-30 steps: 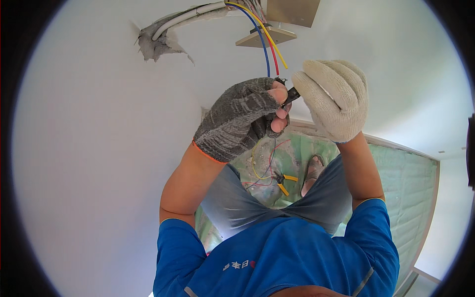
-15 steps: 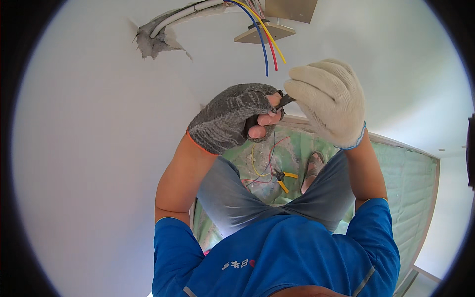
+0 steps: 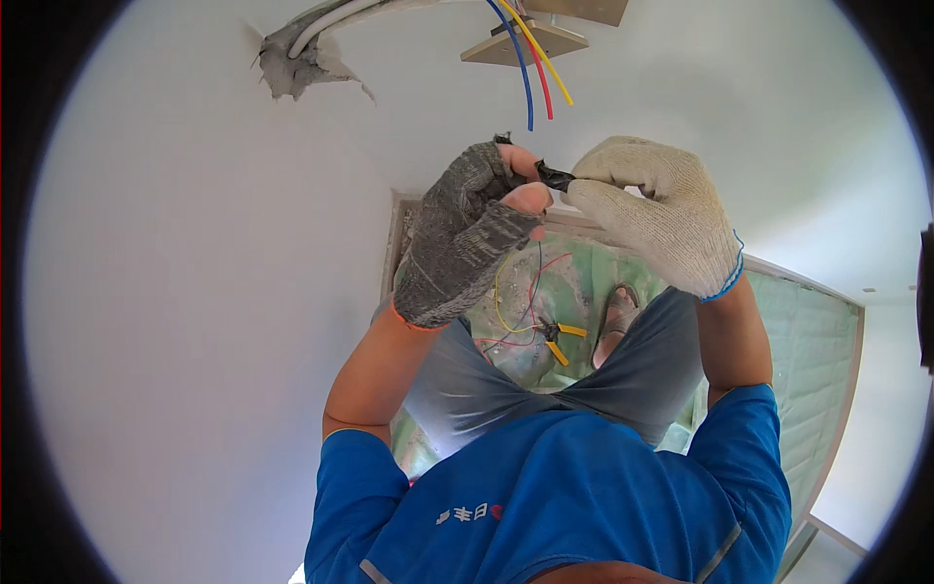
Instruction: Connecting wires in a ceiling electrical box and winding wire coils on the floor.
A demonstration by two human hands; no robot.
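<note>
A short, crinkled black strip that looks like electrical tape (image 3: 555, 177) spans the gap between my hands. My right hand (image 3: 657, 204), in a cream knit glove with a blue cuff edge, pinches its right end between thumb and forefinger. My left hand (image 3: 462, 229), in a dark grey glove with bare fingertips, is closed at the left end, thumb below and forefinger above. Just above hang cut ends of a blue wire (image 3: 526, 92), a red wire (image 3: 543, 88) and a yellow wire (image 3: 554, 73), touched by neither hand.
The wires come from beside a beige plate (image 3: 525, 46) on the white wall. A broken-out hole (image 3: 302, 70) with a white conduit (image 3: 326, 24) lies to its left. Yellow-handled pliers (image 3: 556, 336) and loose wires (image 3: 501, 302) lie on green floor sheeting between my feet.
My left hand has turned upright and its thumb and forefinger have spread slightly, showing more of the black strip. My right hand has lowered a little, with its fingers still pinched on the strip.
</note>
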